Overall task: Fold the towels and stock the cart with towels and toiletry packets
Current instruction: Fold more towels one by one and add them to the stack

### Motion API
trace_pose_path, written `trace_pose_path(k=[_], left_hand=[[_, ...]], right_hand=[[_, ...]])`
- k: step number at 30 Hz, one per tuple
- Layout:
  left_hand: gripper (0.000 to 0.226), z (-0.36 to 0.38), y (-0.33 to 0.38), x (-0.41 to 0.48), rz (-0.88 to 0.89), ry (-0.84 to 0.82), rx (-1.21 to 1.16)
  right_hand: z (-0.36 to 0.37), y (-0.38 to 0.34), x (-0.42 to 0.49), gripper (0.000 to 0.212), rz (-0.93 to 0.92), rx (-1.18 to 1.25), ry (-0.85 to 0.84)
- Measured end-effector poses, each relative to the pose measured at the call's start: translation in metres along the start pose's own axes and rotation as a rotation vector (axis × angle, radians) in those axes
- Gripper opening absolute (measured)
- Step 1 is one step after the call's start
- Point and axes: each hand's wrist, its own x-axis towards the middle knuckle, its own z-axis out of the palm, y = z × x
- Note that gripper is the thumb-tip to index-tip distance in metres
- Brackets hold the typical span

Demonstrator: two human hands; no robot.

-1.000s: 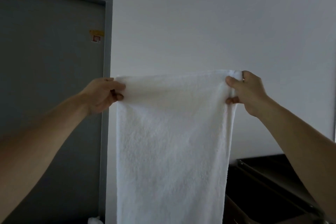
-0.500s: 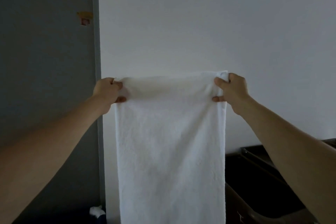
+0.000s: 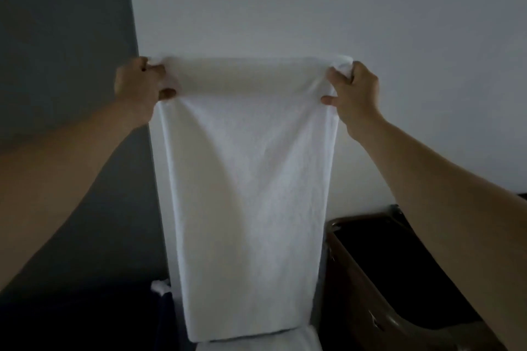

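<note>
Up in front of the white wall (image 3: 313, 8), a white towel (image 3: 245, 179) hangs in the air between two hands. Its long side runs straight up and down, and its short top edge lies level from hand to hand. The left hand (image 3: 139, 85) holds the top left corner, with its fingers curled over the edge and its thumb tucked under. The right hand (image 3: 353, 94) holds the top right corner the same way, pinching the cloth between thumb and curled fingers. The bottom end of the towel points down and hangs just above another white towel (image 3: 256, 346) lying below it. A grey door (image 3: 57, 37) is on the left and a dark bin (image 3: 370, 279) is low on the right. A small white lump (image 3: 159, 285) sits near the bottom of the door. Half a second ago the bottom of the towel ran out of view; now its whole lower edge shows. The hands are also a bit farther apart, so the top edge is pulled tighter, and more of the bin can be seen.
</note>
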Motion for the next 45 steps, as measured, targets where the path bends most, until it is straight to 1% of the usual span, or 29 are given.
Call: trace_pose_path(k=[1, 3, 4, 9, 12, 14, 16, 19, 20, 23, 24, 26, 27, 30, 33, 36, 39, 41, 45], left_hand=[[0.017, -0.004, 0.002, -0.005, -0.007, 0.021, -0.031], [0.009, -0.010, 0.004, -0.018, -0.054, 0.051, -0.145], [0.013, -0.015, 0.007, -0.027, -0.072, 0.046, -0.169], [0.017, -0.049, 0.024, -0.079, -0.091, -0.069, -0.237], [0.015, -0.073, 0.032, -0.121, -0.143, -0.123, -0.261], [0.016, -0.093, 0.034, -0.158, -0.196, -0.171, -0.269], [0.015, -0.115, 0.031, -0.201, -0.271, -0.245, -0.241], [0.012, -0.150, 0.021, -0.274, -0.432, -0.351, -0.198], [0.012, -0.160, 0.019, -0.297, -0.483, -0.380, -0.174], [0.017, -0.187, 0.012, -0.356, -0.605, -0.478, -0.087], [0.018, -0.194, 0.009, -0.373, -0.641, -0.508, -0.063], [0.020, -0.206, 0.001, -0.401, -0.707, -0.560, -0.006], [0.022, -0.211, -0.004, -0.412, -0.736, -0.581, 0.017], [0.020, -0.220, -0.016, -0.429, -0.782, -0.638, 0.089], [0.019, -0.218, -0.026, -0.425, -0.798, -0.688, 0.131], [0.014, -0.206, -0.044, -0.412, -0.830, -0.660, 0.101], [0.014, -0.182, -0.076, -0.398, -0.874, -0.594, 0.091], [0.017, -0.162, -0.109, -0.390, -0.921, -0.549, 0.125], [0.020, -0.121, -0.198, -0.379, -1.040, -0.495, 0.226]], right_hand=[[-0.002, -0.001, -0.003, 0.029, -0.003, -0.007, -0.010], [-0.007, -0.004, -0.011, 0.030, -0.008, -0.019, -0.028], [-0.011, -0.006, -0.016, 0.032, -0.011, -0.026, -0.033], [-0.043, -0.023, -0.057, 0.031, -0.013, -0.032, -0.049], [-0.070, -0.033, -0.094, 0.029, 0.011, -0.016, -0.109], [-0.090, -0.037, -0.125, 0.027, 0.065, -0.009, -0.158], [-0.112, -0.040, -0.164, 0.033, 0.159, -0.020, -0.206], [-0.146, -0.045, -0.234, 0.041, 0.315, -0.080, -0.289], [-0.156, -0.047, -0.257, 0.039, 0.367, -0.101, -0.309], [-0.183, -0.053, -0.319, 0.020, 0.519, -0.096, -0.354], [-0.191, -0.055, -0.336, 0.019, 0.571, -0.096, -0.377], [-0.207, -0.058, -0.365, 0.028, 0.667, -0.155, -0.440], [-0.214, -0.058, -0.376, 0.030, 0.692, -0.207, -0.486], [-0.233, -0.058, -0.394, 0.027, 0.713, -0.297, -0.613], [-0.239, -0.050, -0.392, 0.026, 0.674, -0.345, -0.685], [-0.230, -0.029, -0.382, 0.022, 0.675, -0.328, -0.667], [-0.209, 0.015, -0.369, 0.027, 0.742, -0.286, -0.612], [-0.193, 0.059, -0.362, 0.030, 0.809, -0.297, -0.586], [-0.159, 0.168, -0.362, 0.015, 0.943, -0.361, -0.565]])
